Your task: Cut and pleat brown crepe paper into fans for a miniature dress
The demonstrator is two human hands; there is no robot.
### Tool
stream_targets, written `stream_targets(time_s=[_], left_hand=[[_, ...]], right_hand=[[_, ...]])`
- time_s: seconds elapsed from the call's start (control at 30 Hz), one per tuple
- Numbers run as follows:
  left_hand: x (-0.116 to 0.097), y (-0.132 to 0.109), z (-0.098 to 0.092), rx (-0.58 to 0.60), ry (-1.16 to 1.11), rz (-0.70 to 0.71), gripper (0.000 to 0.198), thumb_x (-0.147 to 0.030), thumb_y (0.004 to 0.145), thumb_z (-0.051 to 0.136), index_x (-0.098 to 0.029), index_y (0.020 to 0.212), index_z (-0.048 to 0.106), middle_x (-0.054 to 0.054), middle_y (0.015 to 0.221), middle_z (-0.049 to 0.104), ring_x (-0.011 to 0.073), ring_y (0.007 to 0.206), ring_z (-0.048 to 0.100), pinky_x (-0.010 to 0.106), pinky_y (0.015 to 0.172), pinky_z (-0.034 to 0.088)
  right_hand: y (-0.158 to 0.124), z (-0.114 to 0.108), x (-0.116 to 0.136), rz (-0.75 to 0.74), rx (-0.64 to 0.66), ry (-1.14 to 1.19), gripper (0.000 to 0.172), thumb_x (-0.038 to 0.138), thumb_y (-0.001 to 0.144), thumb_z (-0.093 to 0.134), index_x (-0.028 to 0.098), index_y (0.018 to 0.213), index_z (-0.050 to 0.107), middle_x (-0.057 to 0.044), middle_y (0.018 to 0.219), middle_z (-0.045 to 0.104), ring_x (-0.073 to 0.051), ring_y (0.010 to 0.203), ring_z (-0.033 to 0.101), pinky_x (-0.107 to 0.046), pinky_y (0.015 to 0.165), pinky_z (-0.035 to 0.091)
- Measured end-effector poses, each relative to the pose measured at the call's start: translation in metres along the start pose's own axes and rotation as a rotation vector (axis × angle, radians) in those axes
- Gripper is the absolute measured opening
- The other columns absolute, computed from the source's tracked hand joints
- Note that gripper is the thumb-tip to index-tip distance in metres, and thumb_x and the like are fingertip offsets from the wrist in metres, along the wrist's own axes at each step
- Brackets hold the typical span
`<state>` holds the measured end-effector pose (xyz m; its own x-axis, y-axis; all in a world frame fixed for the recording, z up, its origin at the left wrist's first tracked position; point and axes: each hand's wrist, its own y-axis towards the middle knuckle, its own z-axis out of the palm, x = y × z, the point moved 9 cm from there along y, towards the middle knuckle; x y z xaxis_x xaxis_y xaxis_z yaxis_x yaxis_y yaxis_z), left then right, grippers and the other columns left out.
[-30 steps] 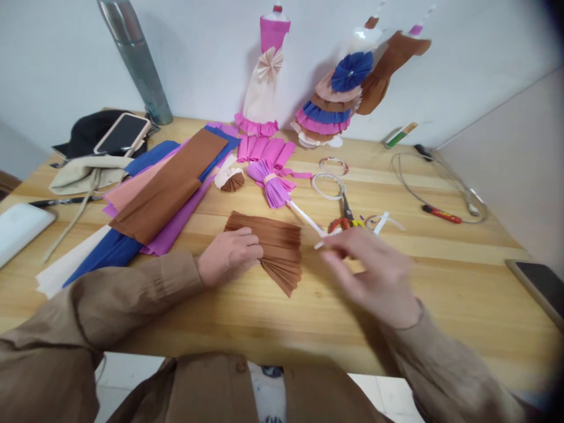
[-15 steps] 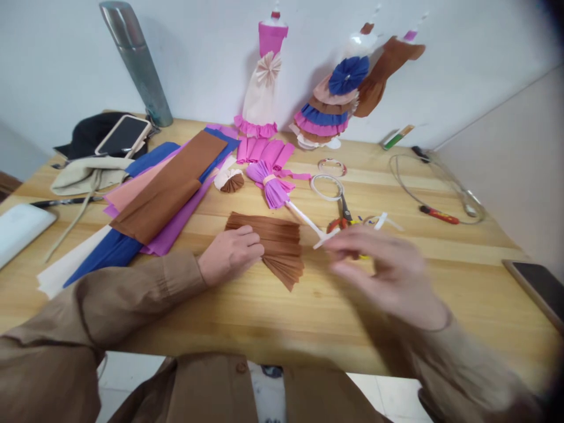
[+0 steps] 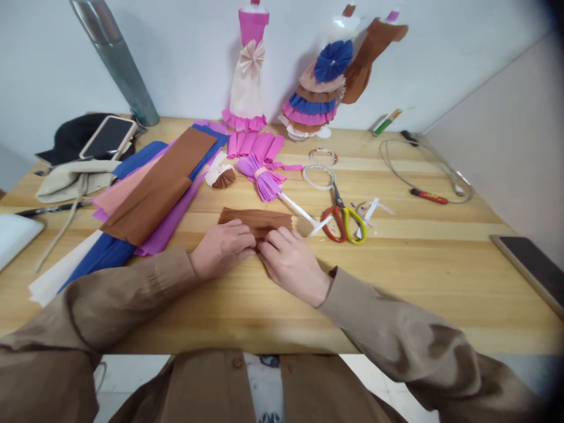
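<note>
A brown pleated piece of crepe paper (image 3: pixel 258 220) lies on the table in front of me. My left hand (image 3: pixel 224 247) has its fingers closed on the paper's near left part. Right beside it, my right hand (image 3: pixel 291 258) grips the near edge, and the fingertips of both hands almost meet. The hands cover the lower part of the paper. Just beyond the paper lies a purple paper bow (image 3: pixel 263 177) tied round the middle, with a white stick (image 3: pixel 297 205) beside it. Scissors (image 3: pixel 341 220) with red and yellow handles rest to the right of my right hand.
Crepe paper sheets (image 3: pixel 154 188) are stacked at left, near a phone (image 3: pixel 109 138) and a flask (image 3: pixel 118 64). Tape rolls (image 3: pixel 318 176) lie beyond the scissors. Paper-dressed figures (image 3: pixel 247 82) stand at the wall. A cable (image 3: pixel 423 147) and another phone (image 3: pixel 529 264) are at right.
My right hand has come left and down from above the scissors onto the brown paper beside my left hand. The paper's near part is now gathered under my fingers.
</note>
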<state>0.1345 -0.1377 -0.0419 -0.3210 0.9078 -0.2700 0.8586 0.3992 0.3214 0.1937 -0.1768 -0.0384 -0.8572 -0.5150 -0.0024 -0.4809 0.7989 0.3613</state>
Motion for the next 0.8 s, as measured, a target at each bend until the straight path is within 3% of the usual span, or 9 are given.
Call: stream_targets(time_s=[0.3, 0.5, 0.63, 0.8], left_hand=[[0.010, -0.001, -0.005, 0.017, 0.013, 0.008, 0.023, -0.023, 0.092, 0.049, -0.015, 0.076, 0.064, 0.003, 0.071, 0.060, 0.0156, 0.072, 0.052, 0.028, 0.071, 0.043], [0.012, 0.003, -0.001, 0.114, 0.067, -0.048, 0.021, -0.022, 0.092, 0.048, -0.014, 0.084, 0.066, 0.005, 0.078, 0.062, 0.0181, 0.079, 0.054, 0.030, 0.073, 0.043], [0.009, 0.008, 0.002, 0.157, 0.048, -0.048, 0.018, -0.021, 0.089, 0.052, -0.014, 0.079, 0.066, 0.005, 0.075, 0.062, 0.0177, 0.075, 0.054, 0.030, 0.071, 0.042], [0.010, 0.003, 0.002, 0.180, 0.089, -0.105, 0.016, -0.020, 0.088, 0.053, -0.014, 0.081, 0.067, 0.005, 0.077, 0.063, 0.0185, 0.078, 0.055, 0.031, 0.073, 0.042]], right_hand=[[0.007, 0.012, -0.006, 0.082, 0.073, 0.003, 0.020, 0.021, 0.092, 0.047, 0.015, 0.085, 0.064, -0.008, 0.082, 0.061, -0.022, 0.080, 0.048, -0.036, 0.066, 0.028], [0.011, 0.021, -0.025, 0.100, 0.283, 0.278, 0.020, 0.020, 0.091, 0.049, 0.015, 0.096, 0.068, -0.009, 0.092, 0.065, -0.020, 0.090, 0.056, -0.030, 0.071, 0.036], [0.020, 0.021, -0.032, 0.091, 0.406, 0.413, 0.015, 0.012, 0.083, 0.055, 0.015, 0.088, 0.069, -0.006, 0.090, 0.068, -0.017, 0.083, 0.060, -0.027, 0.070, 0.038], [0.027, 0.023, -0.029, 0.113, 0.436, 0.342, 0.011, 0.012, 0.079, 0.057, 0.018, 0.081, 0.066, -0.004, 0.081, 0.068, -0.017, 0.076, 0.060, -0.026, 0.067, 0.037]])
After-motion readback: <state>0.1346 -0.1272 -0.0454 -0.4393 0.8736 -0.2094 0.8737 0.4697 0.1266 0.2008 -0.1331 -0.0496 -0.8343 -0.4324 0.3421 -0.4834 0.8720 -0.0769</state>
